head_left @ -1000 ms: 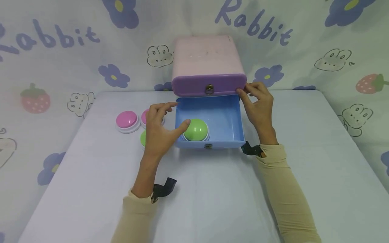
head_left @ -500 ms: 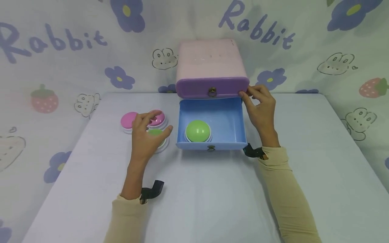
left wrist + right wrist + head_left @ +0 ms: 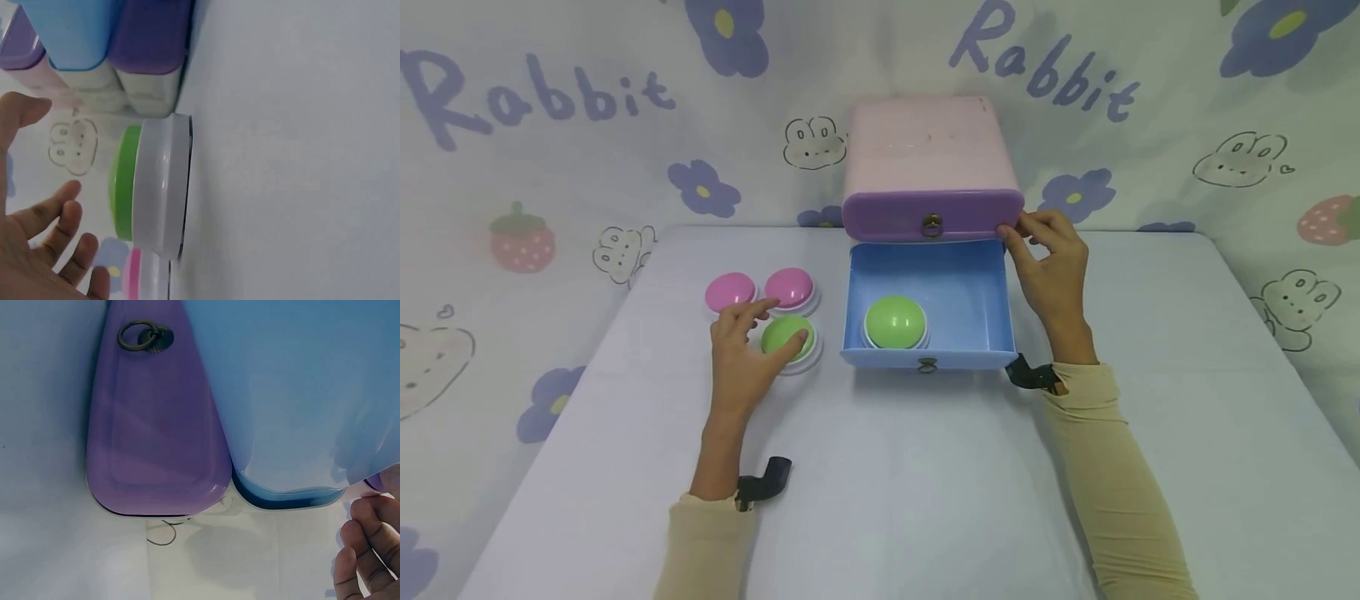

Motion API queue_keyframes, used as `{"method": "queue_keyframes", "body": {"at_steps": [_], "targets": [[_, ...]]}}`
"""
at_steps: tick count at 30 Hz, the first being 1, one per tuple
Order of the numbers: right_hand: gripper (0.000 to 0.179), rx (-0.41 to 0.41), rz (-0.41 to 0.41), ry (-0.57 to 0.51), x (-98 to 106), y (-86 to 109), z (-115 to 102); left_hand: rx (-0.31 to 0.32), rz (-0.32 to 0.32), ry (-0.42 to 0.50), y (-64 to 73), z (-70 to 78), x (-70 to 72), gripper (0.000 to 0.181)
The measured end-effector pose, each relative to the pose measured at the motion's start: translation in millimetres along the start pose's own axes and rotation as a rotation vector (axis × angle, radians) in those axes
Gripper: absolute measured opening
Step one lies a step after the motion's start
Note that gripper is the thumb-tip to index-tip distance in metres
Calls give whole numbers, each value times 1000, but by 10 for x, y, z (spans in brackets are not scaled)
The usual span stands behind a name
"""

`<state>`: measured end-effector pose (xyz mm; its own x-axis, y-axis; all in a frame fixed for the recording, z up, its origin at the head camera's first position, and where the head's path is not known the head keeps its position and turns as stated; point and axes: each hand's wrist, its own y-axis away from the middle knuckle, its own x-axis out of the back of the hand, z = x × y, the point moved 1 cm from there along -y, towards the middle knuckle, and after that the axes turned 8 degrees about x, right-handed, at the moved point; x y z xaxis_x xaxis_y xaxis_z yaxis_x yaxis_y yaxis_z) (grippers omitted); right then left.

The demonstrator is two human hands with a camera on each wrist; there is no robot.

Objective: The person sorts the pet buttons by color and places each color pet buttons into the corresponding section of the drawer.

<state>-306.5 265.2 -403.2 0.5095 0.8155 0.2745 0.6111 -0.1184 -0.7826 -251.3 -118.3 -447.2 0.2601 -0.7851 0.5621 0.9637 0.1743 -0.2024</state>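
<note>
My left hand (image 3: 741, 358), thumb and fingers spread, is over a green push button (image 3: 781, 336) on a white round base. A gap shows between these fingers and the button's green dome (image 3: 125, 181) in the left wrist view. Two pink push buttons (image 3: 730, 291) sit just behind it. With my right hand (image 3: 1051, 267) I hold the corner of a small pink drawer cabinet (image 3: 928, 142), thumb on its purple top drawer (image 3: 891, 218) and fingers along the side. The blue middle drawer (image 3: 970, 304) is pulled out, with another green push button (image 3: 895, 322) at its front left.
Below the blue drawer, a purple drawer with a ring pull (image 3: 137, 335) shows in the right wrist view. The cabinet stands at the back of the white table (image 3: 910, 483), against a cloth (image 3: 760, 83) printed with rabbits and flowers.
My left hand has moved left, from beside the green button in the blue drawer to above the green button on the table. My right hand stays at the cabinet corner.
</note>
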Motion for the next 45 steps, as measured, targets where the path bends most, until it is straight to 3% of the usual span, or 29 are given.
{"method": "queue_keyframes", "body": {"at_steps": [23, 37, 45], "targets": [[29, -3, -6, 21, 13, 10, 17, 80, -127, -172, -33, -271, -69, 75], [30, -4, -10, 2, -11, 2, 4, 75, -122, -219, -4, -291, -45, 77], [30, -8, -11, 21, -6, -18, 2, 48, -124, -196, -36, -162, -15, 77]]}}
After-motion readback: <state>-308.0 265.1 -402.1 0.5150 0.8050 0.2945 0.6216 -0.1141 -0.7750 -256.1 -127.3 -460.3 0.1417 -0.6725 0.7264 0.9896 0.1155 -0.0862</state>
